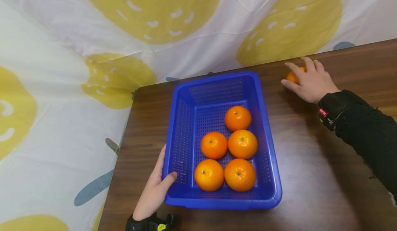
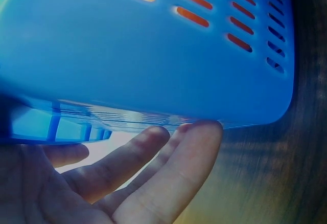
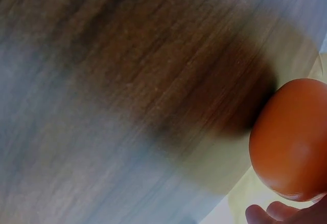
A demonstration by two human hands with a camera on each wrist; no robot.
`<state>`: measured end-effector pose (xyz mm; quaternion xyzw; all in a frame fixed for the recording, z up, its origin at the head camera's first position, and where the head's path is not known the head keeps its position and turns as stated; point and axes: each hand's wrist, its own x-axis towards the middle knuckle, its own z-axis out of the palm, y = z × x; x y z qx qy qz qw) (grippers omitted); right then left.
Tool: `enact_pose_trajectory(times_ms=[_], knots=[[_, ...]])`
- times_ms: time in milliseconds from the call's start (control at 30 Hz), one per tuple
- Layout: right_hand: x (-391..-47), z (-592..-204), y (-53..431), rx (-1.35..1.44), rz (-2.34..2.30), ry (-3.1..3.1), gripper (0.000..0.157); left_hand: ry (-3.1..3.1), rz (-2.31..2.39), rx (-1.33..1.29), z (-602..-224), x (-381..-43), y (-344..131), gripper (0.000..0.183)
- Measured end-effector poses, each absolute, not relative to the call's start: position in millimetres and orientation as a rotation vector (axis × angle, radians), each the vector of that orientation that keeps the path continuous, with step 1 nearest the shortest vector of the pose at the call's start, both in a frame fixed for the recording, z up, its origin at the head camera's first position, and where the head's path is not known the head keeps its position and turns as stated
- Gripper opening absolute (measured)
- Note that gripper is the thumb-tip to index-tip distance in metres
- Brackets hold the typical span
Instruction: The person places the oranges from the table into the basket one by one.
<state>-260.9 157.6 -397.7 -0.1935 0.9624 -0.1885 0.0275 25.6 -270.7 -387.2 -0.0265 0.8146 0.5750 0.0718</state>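
Note:
A blue plastic basket [image 1: 221,203] with slotted walls stands on the table, holding several oranges [image 1: 242,144]. My left hand [image 1: 153,186] grips its left side near the front corner, thumb over the rim and fingers against the outer wall. In the left wrist view, the fingers [image 2: 168,183] touch the basket's blue wall [image 2: 127,65]. At the back right, my right hand [image 1: 313,83] reaches over a loose orange [image 1: 292,77] with fingers spread around it. The right wrist view shows this orange [image 3: 294,142] at the right edge, fingertips [image 3: 260,216] slightly apart below it.
The dark wooden table [image 1: 310,162] extends right of the basket. A white cloth with yellow fruit prints [image 1: 124,76] hangs along the table's back and left edges. The basket's back wall stands close to that cloth.

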Motion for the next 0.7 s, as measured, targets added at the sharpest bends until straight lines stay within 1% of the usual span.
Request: enact_pose_trajectory(times_ms=[467,700], knots=[[-260.2,-398.2,157.1,-0.631,-0.661,2.949,0.072,2.478,1.691,-0.085,-382.7,26.7,-270.0,0.074],[-258.3,-399.3,157.4,-0.643,-0.712,2.963,0.065,2.469,1.698,-0.089,-383.1,26.4,-270.6,0.074]])
